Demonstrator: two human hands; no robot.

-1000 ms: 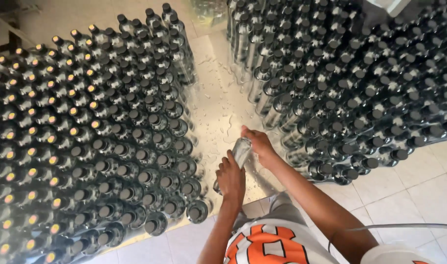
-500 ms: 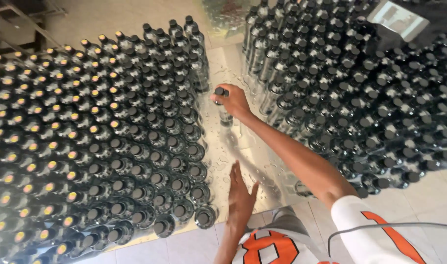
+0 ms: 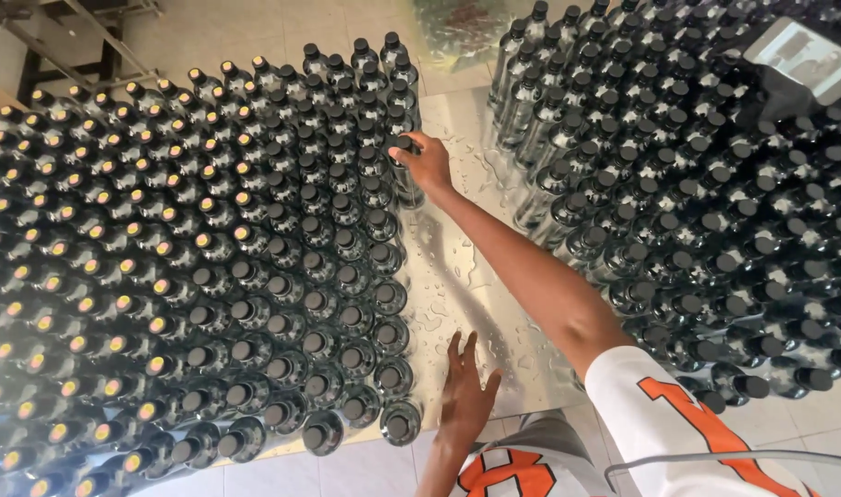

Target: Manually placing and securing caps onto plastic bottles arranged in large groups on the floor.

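My right hand (image 3: 430, 161) reaches far forward and grips the top of a clear glass bottle with a black cap (image 3: 405, 175), set upright at the right edge of the left block of bottles (image 3: 209, 276). My left hand (image 3: 464, 391) rests flat, fingers apart, on the wet shiny metal table (image 3: 457, 267) near its front edge, holding nothing. Beside it stands the nearest corner bottle (image 3: 401, 421).
A second dense block of black-capped bottles (image 3: 696, 184) fills the right side. A narrow wet strip of table runs between the two blocks. Bottles at the far left have orange-yellow cap tops (image 3: 34, 304). Tiled floor (image 3: 807, 414) lies at lower right.
My right hand carried the bottle from the near gap forward and left, to the left block's edge. My left hand let go and dropped to the table.
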